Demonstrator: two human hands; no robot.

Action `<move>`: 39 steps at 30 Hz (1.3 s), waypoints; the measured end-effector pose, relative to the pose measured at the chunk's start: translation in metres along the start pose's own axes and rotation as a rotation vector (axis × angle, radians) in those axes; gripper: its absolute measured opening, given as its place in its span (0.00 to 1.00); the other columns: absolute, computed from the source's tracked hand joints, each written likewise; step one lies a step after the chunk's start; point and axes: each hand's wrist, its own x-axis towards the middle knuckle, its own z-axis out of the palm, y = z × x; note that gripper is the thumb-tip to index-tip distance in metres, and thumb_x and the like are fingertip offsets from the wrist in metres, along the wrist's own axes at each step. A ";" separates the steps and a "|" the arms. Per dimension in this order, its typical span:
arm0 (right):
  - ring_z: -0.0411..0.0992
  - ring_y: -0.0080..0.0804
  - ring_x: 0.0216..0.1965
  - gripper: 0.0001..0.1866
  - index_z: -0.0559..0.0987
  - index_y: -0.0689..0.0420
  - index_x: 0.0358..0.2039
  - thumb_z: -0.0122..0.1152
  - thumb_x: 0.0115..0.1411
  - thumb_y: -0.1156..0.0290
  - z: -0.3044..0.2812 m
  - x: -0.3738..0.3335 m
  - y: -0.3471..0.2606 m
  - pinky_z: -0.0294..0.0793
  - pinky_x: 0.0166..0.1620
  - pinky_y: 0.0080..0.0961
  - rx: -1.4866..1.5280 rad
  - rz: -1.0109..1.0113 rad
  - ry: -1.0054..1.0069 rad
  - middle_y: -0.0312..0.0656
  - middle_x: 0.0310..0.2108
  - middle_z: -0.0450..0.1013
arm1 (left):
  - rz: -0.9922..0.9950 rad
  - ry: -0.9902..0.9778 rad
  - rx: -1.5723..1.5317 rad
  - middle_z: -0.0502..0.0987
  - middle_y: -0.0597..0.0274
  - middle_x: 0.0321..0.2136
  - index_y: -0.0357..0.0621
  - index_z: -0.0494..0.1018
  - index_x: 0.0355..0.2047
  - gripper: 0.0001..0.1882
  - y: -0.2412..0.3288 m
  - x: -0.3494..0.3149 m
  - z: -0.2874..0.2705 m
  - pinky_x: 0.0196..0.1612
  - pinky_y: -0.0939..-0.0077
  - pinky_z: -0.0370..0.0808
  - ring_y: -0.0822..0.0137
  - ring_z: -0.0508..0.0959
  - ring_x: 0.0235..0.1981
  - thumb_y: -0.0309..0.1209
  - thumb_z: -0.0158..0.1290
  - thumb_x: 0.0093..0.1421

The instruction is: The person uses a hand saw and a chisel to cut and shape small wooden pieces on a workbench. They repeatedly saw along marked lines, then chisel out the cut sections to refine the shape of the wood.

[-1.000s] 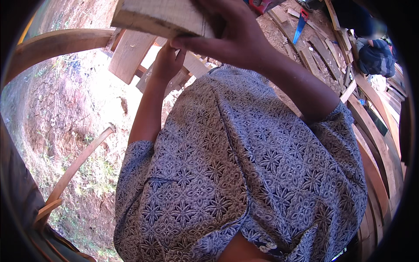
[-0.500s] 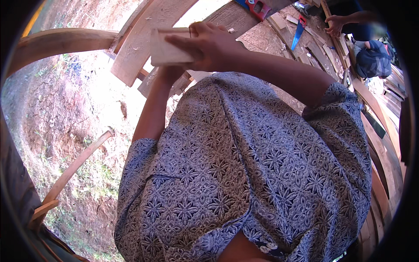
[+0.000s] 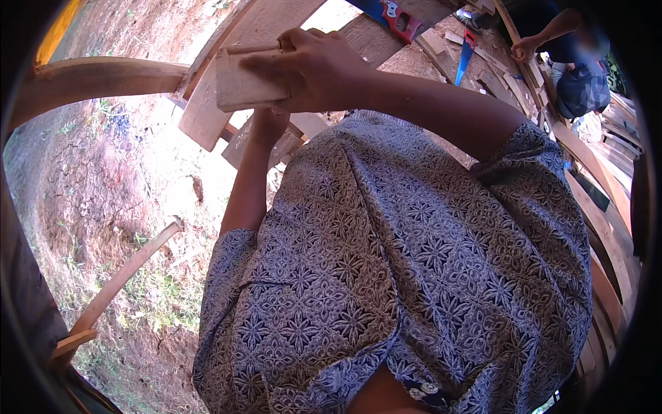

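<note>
My right hand [image 3: 323, 72] is closed around a short, pale wooden block [image 3: 243, 88], with its fingers lying across the block's top and upper edge. A dark line runs along that edge near the fingers. Below the block is my left hand [image 3: 271, 119], its fingers hidden behind the wood, so its grip does not show. Under and beyond both hands lies a wide sawn plank [image 3: 283, 21], slanting away to the upper right.
A handsaw with a red handle [image 3: 403, 23] lies on a board past my right hand. Another blue-bladed handsaw [image 3: 465, 61] rests among wood offcuts. At the upper right another person's hand [image 3: 528, 50] touches a timber. A curved beam [image 3: 117, 77] extends left.
Both hands and the wooden block have shifted slightly left in the view. The block appears tilted a little differently. The other person has leaned a bit lower.
</note>
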 end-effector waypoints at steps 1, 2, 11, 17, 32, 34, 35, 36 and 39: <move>0.77 0.44 0.45 0.37 0.77 0.29 0.63 0.75 0.51 0.43 -0.006 0.006 -0.001 0.78 0.46 0.40 0.084 -0.043 0.162 0.48 0.40 0.74 | -0.062 0.008 -0.020 0.80 0.47 0.49 0.39 0.70 0.60 0.22 0.001 0.000 -0.003 0.54 0.58 0.75 0.50 0.80 0.52 0.30 0.54 0.67; 0.77 0.45 0.46 0.38 0.76 0.31 0.64 0.75 0.52 0.43 -0.013 0.013 -0.001 0.78 0.46 0.40 0.164 -0.066 0.227 0.48 0.41 0.74 | -0.130 0.050 -0.071 0.85 0.49 0.38 0.36 0.75 0.54 0.16 0.001 0.000 -0.008 0.44 0.62 0.81 0.50 0.86 0.42 0.28 0.54 0.68; 0.71 0.38 0.54 0.44 0.70 0.49 0.71 0.80 0.55 0.64 -0.011 -0.016 0.009 0.74 0.56 0.34 0.462 0.006 0.118 0.49 0.53 0.68 | 0.156 0.131 -0.007 0.83 0.47 0.40 0.38 0.72 0.50 0.14 0.018 0.013 0.009 0.46 0.61 0.80 0.49 0.84 0.42 0.27 0.57 0.66; 0.74 0.45 0.53 0.45 0.70 0.46 0.70 0.78 0.53 0.53 0.028 -0.072 0.078 0.74 0.56 0.37 0.345 0.375 0.085 0.53 0.51 0.70 | -0.276 0.037 -0.327 0.81 0.54 0.40 0.42 0.71 0.44 0.08 0.043 0.023 0.008 0.44 0.65 0.80 0.59 0.83 0.44 0.28 0.58 0.68; 0.76 0.52 0.51 0.43 0.74 0.38 0.65 0.79 0.46 0.49 0.079 -0.094 0.168 0.74 0.54 0.47 -0.111 0.615 0.057 0.53 0.49 0.73 | -0.747 0.230 -0.128 0.80 0.54 0.33 0.39 0.73 0.47 0.21 0.037 0.001 -0.038 0.40 0.66 0.78 0.64 0.81 0.33 0.44 0.59 0.66; 0.76 0.49 0.52 0.44 0.74 0.37 0.65 0.78 0.45 0.51 0.090 -0.091 0.173 0.71 0.54 0.55 -0.215 0.529 0.132 0.49 0.50 0.74 | -0.869 0.121 -0.182 0.83 0.49 0.35 0.37 0.75 0.47 0.24 0.033 -0.013 -0.029 0.43 0.64 0.78 0.60 0.84 0.38 0.47 0.60 0.64; 0.75 0.51 0.52 0.42 0.75 0.39 0.64 0.78 0.46 0.51 0.095 -0.090 0.172 0.72 0.54 0.52 -0.264 0.478 0.147 0.51 0.50 0.74 | -0.890 0.048 -0.100 0.83 0.48 0.37 0.37 0.75 0.48 0.26 0.031 -0.023 -0.023 0.44 0.60 0.79 0.57 0.85 0.39 0.49 0.61 0.63; 0.75 0.53 0.51 0.40 0.76 0.41 0.63 0.78 0.48 0.52 0.099 -0.089 0.170 0.73 0.54 0.50 -0.312 0.427 0.159 0.52 0.50 0.74 | -0.931 0.012 -0.145 0.83 0.47 0.38 0.37 0.75 0.49 0.27 0.028 -0.030 -0.017 0.45 0.60 0.78 0.55 0.85 0.40 0.49 0.61 0.63; 0.74 0.54 0.53 0.34 0.78 0.47 0.61 0.76 0.52 0.57 0.108 -0.090 0.152 0.73 0.55 0.48 -0.250 0.247 0.250 0.53 0.50 0.74 | -0.974 -0.040 -0.162 0.83 0.45 0.40 0.36 0.75 0.52 0.29 0.021 -0.045 0.003 0.48 0.58 0.78 0.51 0.84 0.43 0.50 0.61 0.62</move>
